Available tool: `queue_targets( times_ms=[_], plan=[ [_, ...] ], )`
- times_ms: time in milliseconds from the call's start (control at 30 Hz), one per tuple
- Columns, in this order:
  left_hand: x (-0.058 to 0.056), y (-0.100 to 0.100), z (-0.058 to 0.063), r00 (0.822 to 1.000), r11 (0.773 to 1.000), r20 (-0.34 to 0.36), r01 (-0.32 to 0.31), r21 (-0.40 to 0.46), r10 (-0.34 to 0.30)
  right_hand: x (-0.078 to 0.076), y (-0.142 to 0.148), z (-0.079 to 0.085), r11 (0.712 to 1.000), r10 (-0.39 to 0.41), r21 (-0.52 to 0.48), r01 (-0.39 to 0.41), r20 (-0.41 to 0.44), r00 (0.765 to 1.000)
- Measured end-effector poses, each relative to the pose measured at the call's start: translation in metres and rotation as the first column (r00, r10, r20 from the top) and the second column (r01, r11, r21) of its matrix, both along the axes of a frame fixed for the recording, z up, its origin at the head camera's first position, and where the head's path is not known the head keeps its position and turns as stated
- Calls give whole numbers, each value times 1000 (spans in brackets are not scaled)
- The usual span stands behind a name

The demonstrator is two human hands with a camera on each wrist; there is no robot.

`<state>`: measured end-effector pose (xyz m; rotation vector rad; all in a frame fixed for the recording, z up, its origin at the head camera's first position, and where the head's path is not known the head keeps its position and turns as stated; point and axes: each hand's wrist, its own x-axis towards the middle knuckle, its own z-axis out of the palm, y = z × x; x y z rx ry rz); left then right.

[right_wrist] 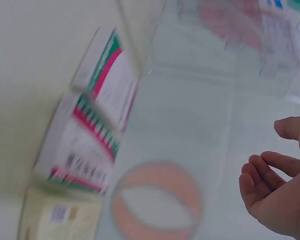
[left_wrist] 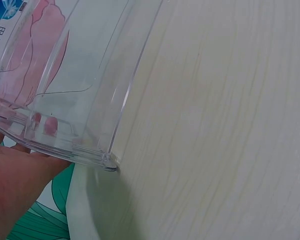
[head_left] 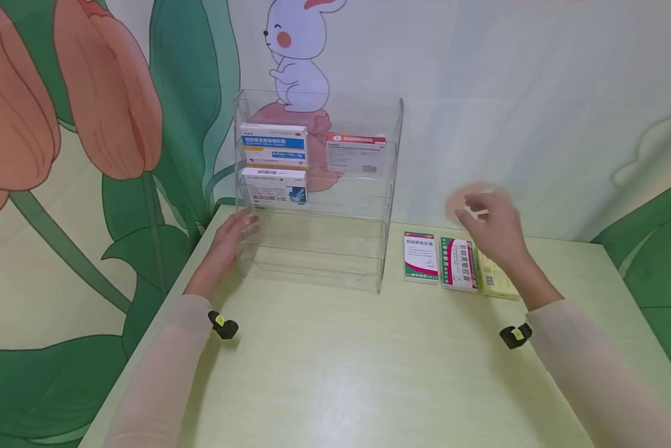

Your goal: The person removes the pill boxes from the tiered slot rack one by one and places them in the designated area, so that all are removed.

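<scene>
A clear acrylic tiered rack (head_left: 313,274) stands on the table against the backdrop. My left hand (head_left: 231,239) rests against its left side, and some fingertips show through the clear panel in the left wrist view. My right hand (head_left: 494,227) hovers over the medicine boxes right of the rack, its fingers loosely bent with nothing between them. Below it lie a green-and-magenta medicine box (head_left: 421,257), a similar one (head_left: 459,264) and a pale yellow box (head_left: 497,280). The rack holds a blue-and-white box (head_left: 274,144), a white box (head_left: 275,188) and an orange-topped box (head_left: 355,154).
The pale wood-grain table (head_left: 335,373) spreads in front of the rack. Behind it hangs a printed backdrop (head_left: 536,93) with a rabbit and tulips. A small black device (head_left: 223,325) sits by the left cuff and another (head_left: 515,336) by the right cuff.
</scene>
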<state>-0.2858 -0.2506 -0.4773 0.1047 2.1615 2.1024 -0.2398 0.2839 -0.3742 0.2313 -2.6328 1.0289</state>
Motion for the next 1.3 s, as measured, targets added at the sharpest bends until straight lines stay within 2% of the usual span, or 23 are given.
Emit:
queue_targets(
  times_ms=[167, 300, 567, 833, 967, 1133, 1300],
  plan=[
    [0, 0, -2, 1000, 1000, -5, -1, 16, 1, -6, -49, 16, 997, 78, 0, -78, -113, 991],
    [-1, -1, -3, 1000, 1000, -14, 1, 23, 0, -11, -84, 24, 987, 160, 15, -161, -218, 963],
    [0, -3, -5, 1000, 1000, 6, 9, 21, -9, -27, -152, 32, 950, 311, 114, -291, -275, 910],
    [-1, 0, -1, 999, 1000, -32, 9, 25, -8, -41, -203, 38, 909, 387, 235, -345, -162, 908],
    [-2, 2, -2, 999, 1000, -31, 14, 28, -13, -48, -223, 33, 878, 435, 277, -390, -126, 891],
    [-3, -3, -5, 1000, 1000, -9, 2, 21, -2, -52, -248, 29, 836, 503, 306, -455, -99, 859],
    [-4, -2, -5, 1000, 1000, -10, 5, 27, -5, -54, -263, 25, 817, 513, 357, -454, -89, 854]
  ],
)
